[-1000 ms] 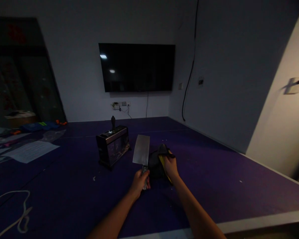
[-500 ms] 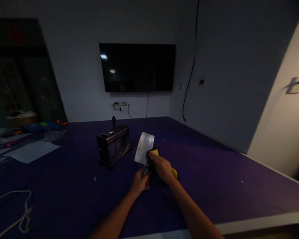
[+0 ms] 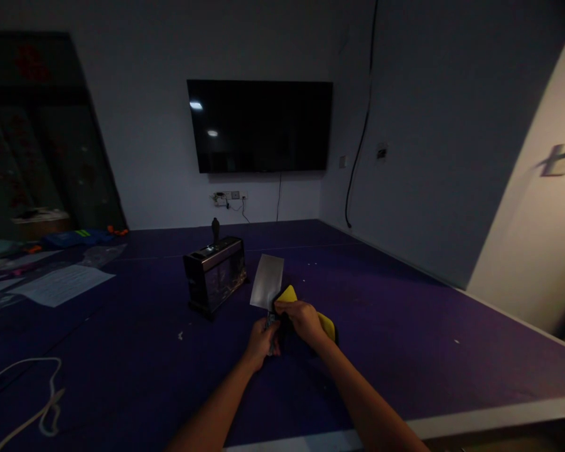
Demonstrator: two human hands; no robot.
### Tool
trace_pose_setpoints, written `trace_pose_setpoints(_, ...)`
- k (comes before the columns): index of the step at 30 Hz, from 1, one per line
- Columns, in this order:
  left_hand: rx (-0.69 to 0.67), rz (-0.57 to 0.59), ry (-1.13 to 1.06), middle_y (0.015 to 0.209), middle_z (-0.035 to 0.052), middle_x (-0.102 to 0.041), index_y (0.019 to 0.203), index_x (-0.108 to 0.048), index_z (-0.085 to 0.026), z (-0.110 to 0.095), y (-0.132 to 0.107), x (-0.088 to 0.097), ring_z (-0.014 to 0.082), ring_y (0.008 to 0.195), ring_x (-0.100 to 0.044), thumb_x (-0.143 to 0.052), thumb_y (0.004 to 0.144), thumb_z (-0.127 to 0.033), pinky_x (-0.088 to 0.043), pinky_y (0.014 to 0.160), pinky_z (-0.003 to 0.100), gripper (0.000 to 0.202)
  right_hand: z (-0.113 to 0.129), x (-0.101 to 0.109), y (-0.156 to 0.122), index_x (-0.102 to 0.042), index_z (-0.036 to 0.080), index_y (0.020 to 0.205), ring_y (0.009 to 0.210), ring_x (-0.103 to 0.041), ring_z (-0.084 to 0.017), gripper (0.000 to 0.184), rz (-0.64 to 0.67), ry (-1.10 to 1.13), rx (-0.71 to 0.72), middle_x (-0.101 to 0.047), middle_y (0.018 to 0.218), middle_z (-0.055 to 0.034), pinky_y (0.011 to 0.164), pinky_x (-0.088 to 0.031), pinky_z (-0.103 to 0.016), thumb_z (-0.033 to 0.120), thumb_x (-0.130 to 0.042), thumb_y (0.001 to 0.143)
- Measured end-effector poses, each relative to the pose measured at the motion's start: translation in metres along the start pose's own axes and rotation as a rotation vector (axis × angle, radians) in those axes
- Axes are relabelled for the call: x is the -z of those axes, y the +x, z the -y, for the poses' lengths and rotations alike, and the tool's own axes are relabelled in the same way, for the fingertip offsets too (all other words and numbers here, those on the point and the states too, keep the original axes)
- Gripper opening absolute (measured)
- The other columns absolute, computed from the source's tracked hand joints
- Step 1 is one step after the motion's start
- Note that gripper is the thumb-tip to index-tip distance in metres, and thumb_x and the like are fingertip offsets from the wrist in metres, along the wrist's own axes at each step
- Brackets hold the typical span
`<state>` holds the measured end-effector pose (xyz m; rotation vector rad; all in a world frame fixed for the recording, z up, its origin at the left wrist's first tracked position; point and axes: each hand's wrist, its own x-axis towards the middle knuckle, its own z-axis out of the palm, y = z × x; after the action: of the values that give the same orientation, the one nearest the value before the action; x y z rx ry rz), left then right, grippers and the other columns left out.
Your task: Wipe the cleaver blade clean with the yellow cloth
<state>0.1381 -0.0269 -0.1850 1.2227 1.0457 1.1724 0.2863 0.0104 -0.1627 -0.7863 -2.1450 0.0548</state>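
My left hand (image 3: 260, 344) is closed round the handle of a cleaver (image 3: 267, 281), whose broad grey blade points up and away from me. Fingers of my right hand (image 3: 306, 320) pinch a yellow and black cloth (image 3: 327, 326) against the lower right edge of the blade, near the handle. Part of the cloth hangs behind the right hand and wrist. Left of the blade stands a black knife block (image 3: 223, 276) with clear sides, and one dark knife handle (image 3: 215, 230) sticks up from its top.
A purple table (image 3: 386, 351) with a pale edge spreads under everything. Written paper (image 3: 66, 284), plastic wrap and a blue item (image 3: 78, 238) lie at the left. A white cable (image 3: 51, 395) curls at the near left. Behind, a television (image 3: 261, 125) hangs on the wall.
The cleaver has shifted slightly left and down, with my left hand on it. My right hand has moved left with the cloth, its fingers now more bent near the blade's base.
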Motion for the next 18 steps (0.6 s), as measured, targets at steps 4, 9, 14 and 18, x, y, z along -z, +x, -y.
trace_pose_setpoints(4,0.037,0.001,0.026,0.041,-0.007,-0.044,0.07,-0.044,-0.017,0.0,0.001,0.0,0.0083,0.03,-0.044,-0.057,0.064,-0.06,-0.03,0.032,0.018,0.045,-0.004,0.001,-0.001,-0.07,0.023,0.093,0.099,-0.062,-0.015,0.041,-0.01,0.0,-0.012,-0.067,0.107,-0.0028,0.084,-0.049,-0.027,0.006,-0.038,0.074)
trace_pose_setpoints(9,0.066,0.04,0.082,0.042,-0.0085,-0.044,0.072,-0.043,-0.018,-0.001,0.0,-0.001,0.0074,0.03,-0.044,-0.057,0.066,-0.057,-0.033,0.033,0.018,0.042,-0.014,0.006,-0.003,-0.067,0.023,0.102,0.098,-0.062,-0.015,0.043,-0.072,-0.067,-0.056,-0.064,0.113,-0.0025,0.085,-0.049,-0.027,0.006,-0.038,0.075)
trace_pose_setpoints(14,0.061,0.144,0.149,0.041,-0.0082,-0.044,0.069,-0.042,-0.018,0.0,-0.003,-0.001,0.0077,0.029,-0.045,-0.056,0.069,-0.053,-0.033,0.032,0.017,0.038,-0.023,0.018,-0.006,-0.064,0.026,0.11,0.097,-0.062,-0.014,0.047,-0.159,-0.194,-0.154,-0.061,0.119,0.0003,0.084,-0.05,-0.027,0.004,-0.037,0.077)
trace_pose_setpoints(18,0.031,0.21,0.18,0.041,-0.0079,-0.044,0.069,-0.041,-0.018,0.002,-0.004,-0.001,0.0078,0.03,-0.045,-0.055,0.071,-0.053,-0.031,0.032,0.016,0.038,-0.029,0.031,-0.006,-0.063,0.028,0.11,0.094,-0.063,-0.015,0.052,-0.199,-0.313,-0.234,-0.06,0.12,0.0016,0.081,-0.051,-0.026,0.001,-0.038,0.073)
